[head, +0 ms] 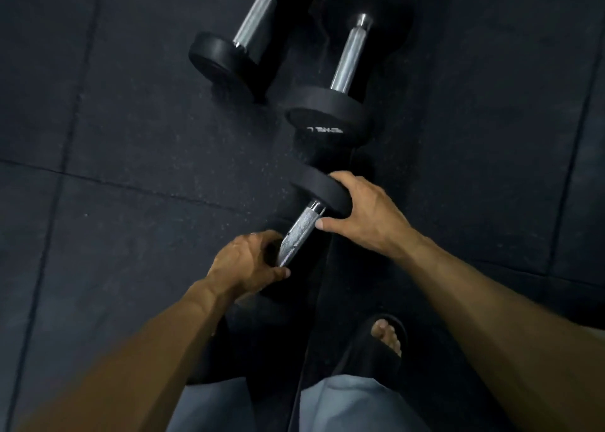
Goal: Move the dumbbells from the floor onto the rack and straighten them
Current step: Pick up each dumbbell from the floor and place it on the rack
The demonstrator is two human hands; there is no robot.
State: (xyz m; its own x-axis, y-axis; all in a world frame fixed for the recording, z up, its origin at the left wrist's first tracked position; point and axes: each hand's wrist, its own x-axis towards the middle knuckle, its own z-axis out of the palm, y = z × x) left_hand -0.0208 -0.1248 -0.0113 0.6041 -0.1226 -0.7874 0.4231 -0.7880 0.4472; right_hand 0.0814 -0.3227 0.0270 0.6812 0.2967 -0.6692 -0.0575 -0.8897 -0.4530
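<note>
A black dumbbell with a knurled chrome handle (299, 233) lies lengthwise in front of me on the dark rubber floor. My left hand (247, 264) grips the near end of its handle. My right hand (361, 213) curls over the rim of its far black head (322, 186), thumb by the handle. Its near head is mostly hidden under my left hand. Two more black dumbbells lie beyond: one in the middle (348, 59) with white lettering on its near face, one to its left (253, 20).
Dark speckled rubber floor tiles (131, 120) with seams surround everything. My right foot in a black sandal (381, 343) stands just behind the gripped dumbbell, with grey shorts below it. No rack is in view.
</note>
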